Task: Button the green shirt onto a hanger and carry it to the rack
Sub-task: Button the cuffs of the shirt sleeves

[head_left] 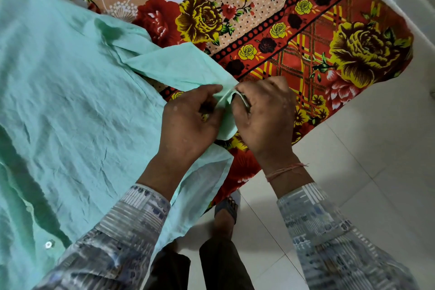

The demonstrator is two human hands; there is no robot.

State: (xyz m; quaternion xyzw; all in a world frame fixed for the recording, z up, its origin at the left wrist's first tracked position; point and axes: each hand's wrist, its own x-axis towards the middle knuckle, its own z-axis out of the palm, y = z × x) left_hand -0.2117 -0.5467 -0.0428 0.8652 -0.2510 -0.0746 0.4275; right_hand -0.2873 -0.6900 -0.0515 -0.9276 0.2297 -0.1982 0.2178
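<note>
The green shirt [70, 92] lies spread on the floral bedsheet [306, 37]. Our left hand [190, 122] and right hand [263, 115] pinch its near-right edge, apparently buttoning; next we must push the button through.

Shirt [70, 101] spread flat on bedsheet [306, 37], filling the left side. Sleeve [179, 66] reaching rightward from shirt to the middle. Left hand [188, 122] and right hand [266, 117] side by side at the sleeve's end, both pinching it. Button [48, 244] on shirt near lower left. Tiled floor [364, 160] right of and below bedsheet. Foot [226, 209] on floor between forearms, just beside the bedsheet's edge.
</note>
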